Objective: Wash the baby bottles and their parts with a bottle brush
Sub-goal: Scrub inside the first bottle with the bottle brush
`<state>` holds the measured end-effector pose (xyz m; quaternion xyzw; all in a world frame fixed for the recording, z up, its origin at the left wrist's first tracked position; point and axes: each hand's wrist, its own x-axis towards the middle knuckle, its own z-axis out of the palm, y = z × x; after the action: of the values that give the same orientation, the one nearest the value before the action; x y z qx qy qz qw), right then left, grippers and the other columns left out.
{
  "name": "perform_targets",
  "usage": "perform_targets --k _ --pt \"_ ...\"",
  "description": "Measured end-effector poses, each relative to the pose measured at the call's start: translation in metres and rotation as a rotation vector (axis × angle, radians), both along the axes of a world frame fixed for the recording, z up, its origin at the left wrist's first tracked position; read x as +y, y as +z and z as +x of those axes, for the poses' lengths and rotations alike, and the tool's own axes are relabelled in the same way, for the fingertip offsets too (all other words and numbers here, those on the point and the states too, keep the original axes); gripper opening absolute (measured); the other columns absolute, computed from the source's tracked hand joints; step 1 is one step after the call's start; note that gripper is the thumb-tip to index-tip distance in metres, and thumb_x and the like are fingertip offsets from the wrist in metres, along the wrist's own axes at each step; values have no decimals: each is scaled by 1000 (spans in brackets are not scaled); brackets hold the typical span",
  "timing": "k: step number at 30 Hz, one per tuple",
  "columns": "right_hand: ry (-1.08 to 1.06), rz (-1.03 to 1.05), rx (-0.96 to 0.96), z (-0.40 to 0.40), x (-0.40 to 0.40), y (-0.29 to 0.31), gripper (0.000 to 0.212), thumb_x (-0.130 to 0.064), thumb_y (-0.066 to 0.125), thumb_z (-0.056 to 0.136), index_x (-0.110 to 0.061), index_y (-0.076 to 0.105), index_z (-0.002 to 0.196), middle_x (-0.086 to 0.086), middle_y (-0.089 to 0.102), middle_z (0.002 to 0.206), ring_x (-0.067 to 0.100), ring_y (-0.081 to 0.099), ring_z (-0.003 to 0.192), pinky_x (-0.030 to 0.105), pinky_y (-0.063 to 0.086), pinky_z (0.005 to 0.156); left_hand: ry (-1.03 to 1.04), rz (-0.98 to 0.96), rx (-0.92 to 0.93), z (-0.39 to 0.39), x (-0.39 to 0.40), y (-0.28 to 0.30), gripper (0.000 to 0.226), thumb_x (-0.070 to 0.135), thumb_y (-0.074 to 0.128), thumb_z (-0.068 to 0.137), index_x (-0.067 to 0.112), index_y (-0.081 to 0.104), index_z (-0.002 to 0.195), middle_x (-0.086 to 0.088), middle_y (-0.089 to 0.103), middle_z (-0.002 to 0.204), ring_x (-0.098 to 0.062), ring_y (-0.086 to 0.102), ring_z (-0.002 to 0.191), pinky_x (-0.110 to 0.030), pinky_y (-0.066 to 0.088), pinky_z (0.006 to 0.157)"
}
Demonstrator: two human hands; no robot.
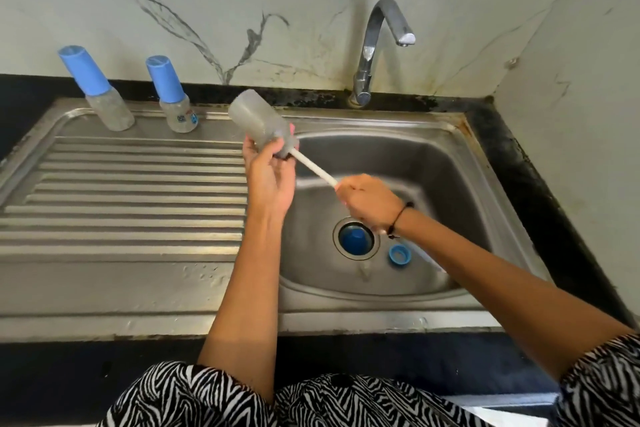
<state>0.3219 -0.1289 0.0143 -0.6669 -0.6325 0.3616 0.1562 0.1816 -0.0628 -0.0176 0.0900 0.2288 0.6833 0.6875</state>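
Observation:
My left hand [268, 180] grips a clear baby bottle [258, 121] near its neck, tilted with the base up and to the left, over the sink's left rim. The white handle of the bottle brush [313, 168] runs out of the bottle's mouth; the brush head is hidden inside. My right hand [369, 203] grips the handle's lower end above the basin. A blue screw ring [399, 255] lies on the basin floor, and a blue cap [355, 240] sits in the drain. Something pale and translucent [364, 269] lies next to them.
Two capped baby bottles [98, 94] [173, 97] with blue lids stand at the back of the ribbed steel drainboard [121, 204]. The tap [377, 45] curves over the basin [433, 163]; no water runs. A dark counter edge borders the sink on the right.

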Motion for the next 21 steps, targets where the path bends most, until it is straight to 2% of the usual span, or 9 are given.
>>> perform_targets --k 3,5,7,9,12,14,17,19,21 --pt "-31 -241 329 -6 -20 -3 25 -11 39 89 -16 42 64 -2 33 43 12 22 34 13 19 36 -123 25 -194 -4 -12 -8 28 8 57 85 2 51 112 -21 58 115 -35 59 111 -48 46 99" --pt "55 -137 164 -9 -25 -12 26 -11 37 93 -14 44 68 -1 40 48 15 32 40 20 25 40 -123 3 -194 -2 -17 -9 13 10 49 91 0 57 93 -14 68 86 -25 70 83 -40 57 84" --pt "169 25 -199 -7 -20 -18 26 -21 33 99 -15 48 78 7 55 73 24 50 67 28 33 59 -43 -90 -140 1 -12 -10 25 3 45 92 7 55 69 -3 58 57 -12 57 48 -28 55 58" --pt "172 97 -476 -4 -15 -18 28 -30 29 99 -16 53 94 12 59 97 33 55 90 32 35 70 -7 -164 -16 4 -11 -9 25 3 49 92 9 52 68 0 51 53 -8 47 41 -26 49 55" --pt "119 150 -607 -2 -14 -21 28 -29 29 98 -13 52 103 11 60 100 33 53 81 34 37 66 -5 -219 120 10 -7 -11 6 11 57 92 7 54 97 -4 56 70 -11 56 56 -30 54 71" --pt "85 133 -569 -4 -11 -23 25 -27 30 98 -14 52 97 11 59 97 33 52 83 34 36 67 -47 -225 119 10 -5 -6 22 15 54 94 7 49 114 -8 57 86 -18 63 75 -34 51 84" --pt "96 118 -315 -2 -8 -19 33 -24 33 98 -21 40 67 3 52 76 31 50 83 31 32 68 -132 -105 36 3 -8 -2 13 5 42 94 7 54 99 -16 58 103 -31 62 100 -42 44 99" --pt "146 100 -129 -1 -12 -12 39 -19 37 98 -22 35 59 -5 43 60 21 44 66 28 31 61 -193 -19 -30 -1 -13 -10 10 10 49 88 12 57 83 -20 61 114 -36 57 116 -47 42 104" --pt "186 59 -58 -2 -20 -10 40 -17 38 98 -21 36 58 -5 42 56 15 39 56 26 29 54 -217 51 -127 -4 -21 -11 15 21 59 78 12 55 89 -19 65 114 -33 57 118 -48 44 102"
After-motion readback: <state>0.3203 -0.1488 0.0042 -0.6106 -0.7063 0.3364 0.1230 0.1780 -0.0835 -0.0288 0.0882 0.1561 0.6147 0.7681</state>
